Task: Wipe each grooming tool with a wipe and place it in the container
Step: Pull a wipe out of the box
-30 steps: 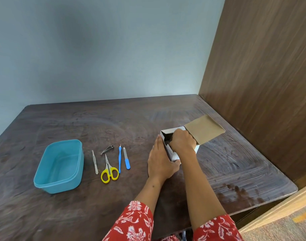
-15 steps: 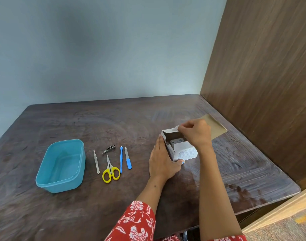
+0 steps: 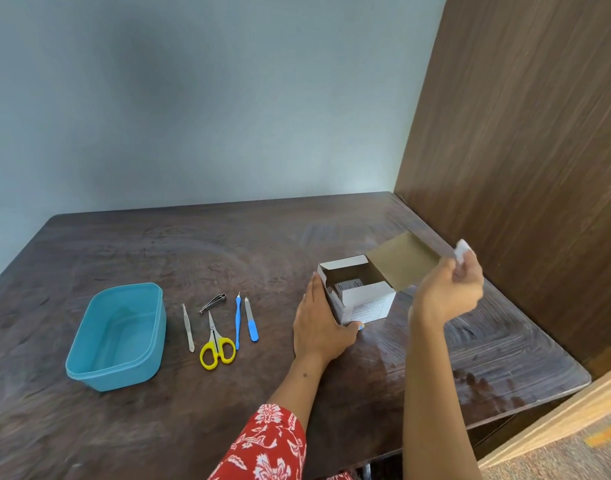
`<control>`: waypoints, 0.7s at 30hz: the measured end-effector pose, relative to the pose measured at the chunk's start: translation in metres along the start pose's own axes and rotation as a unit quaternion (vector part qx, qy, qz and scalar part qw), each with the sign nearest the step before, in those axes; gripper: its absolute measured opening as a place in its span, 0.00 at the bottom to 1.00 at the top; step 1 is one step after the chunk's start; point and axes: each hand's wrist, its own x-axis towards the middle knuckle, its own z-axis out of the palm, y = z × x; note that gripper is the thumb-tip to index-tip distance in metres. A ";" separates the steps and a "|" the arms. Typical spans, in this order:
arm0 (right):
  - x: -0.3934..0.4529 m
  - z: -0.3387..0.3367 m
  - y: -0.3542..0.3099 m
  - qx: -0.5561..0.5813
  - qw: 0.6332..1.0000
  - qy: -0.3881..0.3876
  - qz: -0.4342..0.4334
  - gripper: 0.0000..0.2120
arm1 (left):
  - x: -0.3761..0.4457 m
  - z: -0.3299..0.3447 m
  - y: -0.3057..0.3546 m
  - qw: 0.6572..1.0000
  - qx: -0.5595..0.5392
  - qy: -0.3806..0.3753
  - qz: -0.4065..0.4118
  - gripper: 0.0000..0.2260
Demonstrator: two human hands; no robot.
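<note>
The left hand lies flat against the left side of the open white box, fingers spread, bracing it on the dark wooden table. The right hand is raised to the right of the box, above the table, pinching a small white wipe packet, blurred, between fingertips. Left of the box lie a nail file, a blue-handled tool, scissors, nail clippers and tweezers. The empty blue container stands furthest left.
</note>
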 end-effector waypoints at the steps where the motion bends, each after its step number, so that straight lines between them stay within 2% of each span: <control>1: 0.004 -0.001 0.004 0.034 0.998 0.015 0.056 0.17 | 0.000 0.000 0.000 1.000 -0.001 -0.001 -0.002 0.48; 4: 0.016 -0.002 0.015 0.096 0.966 0.016 0.239 0.06 | 0.001 0.000 0.000 1.000 0.001 -0.001 -0.006 0.49; 7: 0.022 -0.003 0.017 0.138 0.946 -0.029 0.291 0.12 | 0.000 0.001 0.000 1.000 0.004 -0.002 -0.007 0.50; 9: 0.017 0.000 0.010 0.161 0.946 -0.044 0.278 0.15 | 0.000 0.002 -0.001 1.000 0.006 0.000 -0.007 0.49; 13: -0.009 0.004 -0.007 0.154 0.954 -0.103 0.235 0.15 | -0.001 0.002 0.000 1.000 0.005 0.000 -0.005 0.48; 16: -0.023 0.007 0.000 0.111 0.972 -0.166 0.127 0.08 | -0.001 0.001 0.000 1.000 0.001 0.006 -0.002 0.49; 21: -0.039 0.002 0.015 -0.006 0.969 -0.245 -0.016 0.02 | 0.000 0.002 -0.001 1.000 0.003 0.010 -0.006 0.48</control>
